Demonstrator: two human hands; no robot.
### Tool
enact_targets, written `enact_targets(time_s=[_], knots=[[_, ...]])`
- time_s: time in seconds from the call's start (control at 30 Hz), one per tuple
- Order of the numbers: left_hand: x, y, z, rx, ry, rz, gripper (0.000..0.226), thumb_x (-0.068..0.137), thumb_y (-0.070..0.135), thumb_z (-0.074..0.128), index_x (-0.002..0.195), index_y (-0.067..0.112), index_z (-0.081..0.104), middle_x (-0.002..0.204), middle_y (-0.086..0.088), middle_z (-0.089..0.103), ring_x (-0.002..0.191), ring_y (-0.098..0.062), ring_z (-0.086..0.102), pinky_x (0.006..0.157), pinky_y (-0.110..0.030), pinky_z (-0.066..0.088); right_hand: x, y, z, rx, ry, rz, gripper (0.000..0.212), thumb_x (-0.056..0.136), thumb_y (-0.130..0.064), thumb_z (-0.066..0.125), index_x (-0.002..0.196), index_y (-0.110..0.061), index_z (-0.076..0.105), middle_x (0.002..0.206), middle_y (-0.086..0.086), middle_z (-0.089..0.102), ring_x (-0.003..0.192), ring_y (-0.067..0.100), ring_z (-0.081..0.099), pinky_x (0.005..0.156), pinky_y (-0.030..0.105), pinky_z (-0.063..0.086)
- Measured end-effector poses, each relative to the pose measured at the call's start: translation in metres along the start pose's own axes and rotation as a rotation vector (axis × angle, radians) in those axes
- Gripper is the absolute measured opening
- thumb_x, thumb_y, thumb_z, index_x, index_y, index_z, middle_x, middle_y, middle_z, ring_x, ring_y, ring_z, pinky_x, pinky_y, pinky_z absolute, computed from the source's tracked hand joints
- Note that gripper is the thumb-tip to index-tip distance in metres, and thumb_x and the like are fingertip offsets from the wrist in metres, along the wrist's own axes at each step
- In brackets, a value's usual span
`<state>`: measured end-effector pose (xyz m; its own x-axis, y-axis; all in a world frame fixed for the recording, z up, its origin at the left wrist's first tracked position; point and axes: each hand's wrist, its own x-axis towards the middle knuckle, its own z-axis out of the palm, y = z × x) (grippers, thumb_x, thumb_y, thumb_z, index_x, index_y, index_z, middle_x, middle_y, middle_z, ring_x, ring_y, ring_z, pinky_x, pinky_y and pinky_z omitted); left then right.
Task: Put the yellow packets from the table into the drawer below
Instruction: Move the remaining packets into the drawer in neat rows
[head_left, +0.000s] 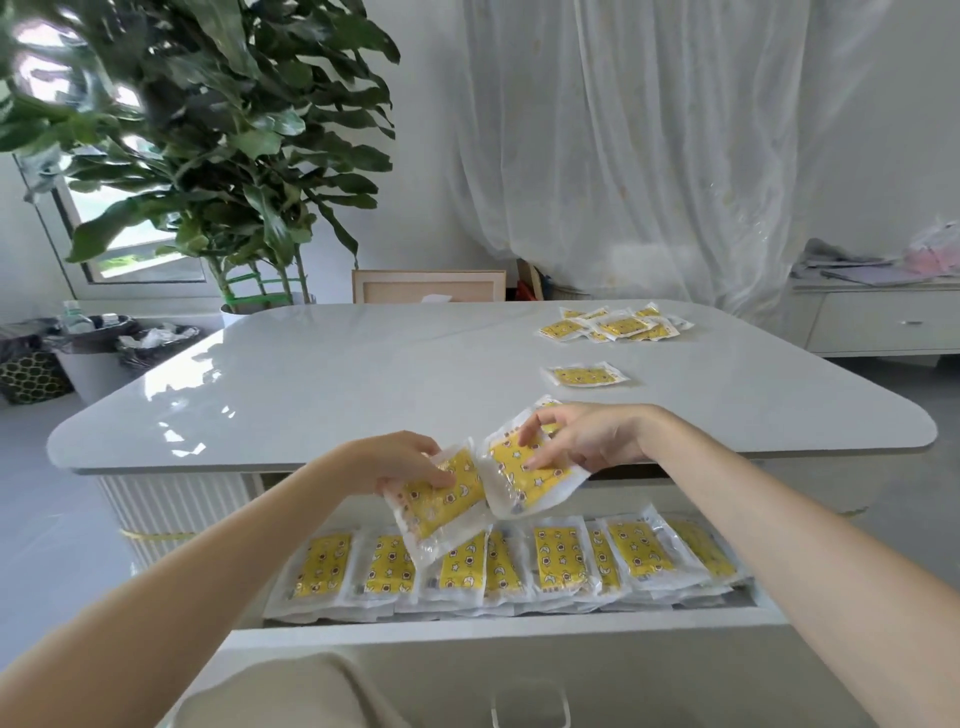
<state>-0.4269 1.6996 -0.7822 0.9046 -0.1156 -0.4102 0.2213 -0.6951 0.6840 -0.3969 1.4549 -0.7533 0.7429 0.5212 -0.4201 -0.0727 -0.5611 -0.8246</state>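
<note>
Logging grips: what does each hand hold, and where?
Left hand: one yellow packet, upper left end. Right hand: second packet, upper right side.

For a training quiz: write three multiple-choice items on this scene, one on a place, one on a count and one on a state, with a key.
1. Where does the single packet lie?
A. On the table, nearer than the far pile
B. On the floor
C. On a chair

2. How many packets do the left hand and the right hand hold in all?
A. One
B. Two
C. Four

3. How is the drawer?
A. Shut
B. Open, holding a row of packets
C. Open, holding nothing

Key:
1. A: it lies alone on the tabletop, in front of the pile.
2. B: the left hand holds the left packet and the right hand holds the right packet.
3. B: its front is pulled out and yellow packets line it.
</note>
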Motion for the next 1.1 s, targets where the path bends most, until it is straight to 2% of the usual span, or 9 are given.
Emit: enact_targets(time_s=[0.07, 0.2, 0.33, 0.5, 0.63, 0.77, 0.87, 0.97, 1.1], knots=[[-0.006, -0.013, 0.008, 0.026, -0.024, -0.027, 0.024, 0.086, 0.025, 0.068, 0.107, 0.018, 0.059, 0.108, -0.002, 0.067, 0.102, -0.021, 0.064, 0.097, -0.036, 0.05, 0.0, 0.005, 0.007, -0.089, -0.071, 0.064, 0.025, 0.087, -0.007, 0.068, 0.106, -0.019, 0.058, 0.081, -0.004, 0.068, 0.058, 0.005, 0.062, 0.056, 0.019, 0.051], [-0.009, -0.034, 0.026, -0.012, -0.068, -0.106, 0.03, 0.087, 0.019, 0.066, 0.115, 0.012, 0.058, 0.09, 0.003, 0.068, 0.07, -0.009, 0.064, 0.082, -0.03, 0.056, 0.006, 0.015, 0.027, -0.272, -0.192, 0.147, 0.023, 0.089, -0.007, 0.065, 0.107, -0.02, 0.059, 0.079, -0.003, 0.066, 0.066, 0.009, 0.064, 0.066, 0.023, 0.057], [0.001, -0.049, 0.037, -0.081, -0.016, -0.174, 0.047, 0.089, 0.012, 0.064, 0.132, 0.013, 0.043, 0.107, -0.005, 0.067, 0.09, -0.019, 0.067, 0.083, -0.034, 0.057, 0.019, 0.025, 0.048, -0.389, -0.151, 0.174, 0.023, 0.09, -0.004, 0.063, 0.107, -0.018, 0.059, 0.082, 0.0, 0.062, 0.065, 0.01, 0.06, 0.065, 0.023, 0.058], [0.021, -0.068, 0.045, -0.153, 0.098, -0.274, 0.06, 0.089, 0.01, 0.065, 0.14, 0.004, 0.035, 0.118, -0.012, 0.061, 0.105, -0.026, 0.064, 0.089, -0.036, 0.055, 0.035, 0.044, 0.059, -0.457, -0.001, 0.24, 0.039, 0.093, -0.001, 0.055, 0.131, -0.01, 0.05, 0.085, 0.003, 0.053, 0.061, 0.011, 0.053, 0.058, 0.019, 0.052], [0.039, -0.08, 0.048, -0.166, 0.148, -0.332, 0.049, 0.089, 0.011, 0.063, 0.132, 0.003, 0.042, 0.118, -0.013, 0.058, 0.101, -0.024, 0.061, 0.092, -0.037, 0.054, 0.046, 0.062, 0.06, -0.488, 0.12, 0.31, 0.046, 0.093, 0.004, 0.051, 0.136, -0.01, 0.043, 0.116, 0.012, 0.052, 0.061, 0.012, 0.055, 0.048, 0.016, 0.049], [0.055, -0.086, 0.053, -0.168, 0.207, -0.332, 0.054, 0.088, 0.011, 0.061, 0.136, 0.005, 0.037, 0.121, -0.014, 0.055, 0.107, -0.026, 0.058, 0.088, -0.035, 0.053, 0.056, 0.075, 0.059, -0.462, 0.209, 0.337, 0.054, 0.09, 0.009, 0.045, 0.138, -0.014, 0.037, 0.138, 0.013, 0.039, 0.082, 0.018, 0.057, 0.047, 0.017, 0.047], [0.061, -0.087, 0.055, -0.004, 0.266, -0.283, 0.06, 0.085, 0.012, 0.06, 0.138, 0.005, 0.033, 0.116, -0.011, 0.05, 0.099, -0.024, 0.053, 0.082, -0.033, 0.053, 0.062, 0.083, 0.06, -0.642, 0.313, 0.289, 0.057, 0.087, 0.007, 0.047, 0.14, -0.014, 0.038, 0.137, 0.011, 0.043, 0.104, 0.023, 0.056, 0.063, 0.024, 0.05], [0.057, -0.084, 0.059, 0.287, 0.29, -0.204, 0.074, 0.081, 0.027, 0.065, 0.144, 0.012, 0.029, 0.136, -0.014, 0.041, 0.123, -0.029, 0.042, 0.1, -0.038, 0.043, 0.065, 0.087, 0.062, -0.897, 0.303, 0.231, 0.048, 0.088, -0.007, 0.055, 0.135, -0.015, 0.047, 0.134, 0.009, 0.048, 0.108, 0.025, 0.059, 0.083, 0.033, 0.052], [0.037, -0.075, 0.071, 0.52, 0.059, 0.038, 0.089, 0.072, 0.047, 0.075, 0.146, 0.033, 0.026, 0.152, -0.006, 0.02, 0.14, -0.032, 0.012, 0.113, -0.049, 0.025, 0.068, 0.085, 0.064, -0.998, 0.023, 0.127, 0.076, 0.078, -0.034, 0.075, 0.144, -0.026, 0.04, 0.141, 0.004, 0.041, 0.125, 0.025, 0.047, 0.101, 0.042, 0.045]])
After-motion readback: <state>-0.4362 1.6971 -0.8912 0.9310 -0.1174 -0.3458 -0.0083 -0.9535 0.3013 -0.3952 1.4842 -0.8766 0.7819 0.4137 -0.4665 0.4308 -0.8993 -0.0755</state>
